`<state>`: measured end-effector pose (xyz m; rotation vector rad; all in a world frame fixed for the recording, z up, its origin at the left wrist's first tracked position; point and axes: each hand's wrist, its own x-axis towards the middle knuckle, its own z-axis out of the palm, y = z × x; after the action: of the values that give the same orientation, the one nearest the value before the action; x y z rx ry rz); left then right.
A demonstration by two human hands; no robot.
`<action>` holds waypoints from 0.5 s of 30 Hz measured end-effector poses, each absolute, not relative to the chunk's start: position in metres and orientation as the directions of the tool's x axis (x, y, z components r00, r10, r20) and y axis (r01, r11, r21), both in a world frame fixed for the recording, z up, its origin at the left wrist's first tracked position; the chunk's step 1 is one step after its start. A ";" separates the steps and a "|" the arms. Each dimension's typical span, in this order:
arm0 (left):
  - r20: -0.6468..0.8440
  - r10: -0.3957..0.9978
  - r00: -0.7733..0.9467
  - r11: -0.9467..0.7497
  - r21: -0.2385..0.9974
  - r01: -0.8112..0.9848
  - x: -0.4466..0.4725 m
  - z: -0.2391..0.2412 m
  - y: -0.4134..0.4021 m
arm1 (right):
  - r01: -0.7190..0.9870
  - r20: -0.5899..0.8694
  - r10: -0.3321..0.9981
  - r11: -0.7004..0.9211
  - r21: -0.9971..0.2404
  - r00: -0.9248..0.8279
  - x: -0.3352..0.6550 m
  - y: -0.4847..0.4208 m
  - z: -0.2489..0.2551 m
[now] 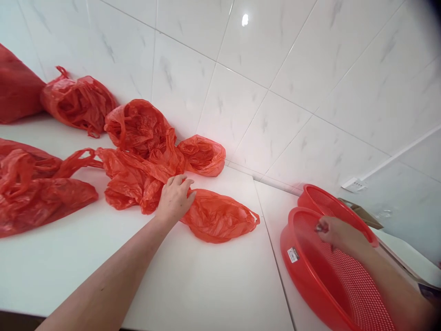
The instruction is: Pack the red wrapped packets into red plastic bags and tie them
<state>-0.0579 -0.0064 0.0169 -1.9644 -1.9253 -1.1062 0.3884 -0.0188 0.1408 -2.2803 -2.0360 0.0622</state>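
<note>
My left hand (pixel 175 198) reaches across the white counter (pixel 193 280) and rests on a pile of red plastic bags (pixel 144 174), its fingers curled onto the plastic beside a flat red bag (pixel 220 216). My right hand (pixel 332 231) is closed inside a large red perforated basket (pixel 310 271) at the right, pinching a small item I cannot make out. A second red basket (pixel 319 197) lies just behind the first.
More red bags lie at the left edge (pixel 31 193) and against the tiled wall (pixel 77 103), with another at the far left (pixel 15 87). A white wall socket (pixel 354 185) sits behind the baskets. A brown board (pixel 365 215) lies past them.
</note>
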 end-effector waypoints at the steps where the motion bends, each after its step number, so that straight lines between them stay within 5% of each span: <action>1: 0.599 0.793 -0.110 -0.147 0.365 0.919 -0.058 0.016 -0.006 | 0.996 0.072 0.994 -0.083 -0.042 0.086 0.381 -0.020 0.150; 5: 0.571 0.816 -0.089 -0.159 0.371 0.915 -0.057 0.013 -0.005 | 0.995 0.254 0.961 0.103 0.018 -0.104 0.306 -0.047 0.173; 10: 0.564 0.822 -0.079 -0.173 0.379 0.909 -0.059 0.009 -0.003 | 0.840 0.165 0.834 0.540 -0.050 -0.527 0.189 -0.064 0.135; 15: 0.590 0.802 -0.097 -0.176 0.388 0.905 -0.059 0.009 -0.003 | 0.722 0.099 0.716 0.689 0.062 -0.692 0.138 -0.016 0.075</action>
<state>-0.0590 -0.0027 0.0087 -2.0135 -1.9219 -1.1308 0.1383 -0.0165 0.0749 -1.2039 -2.8255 -0.1482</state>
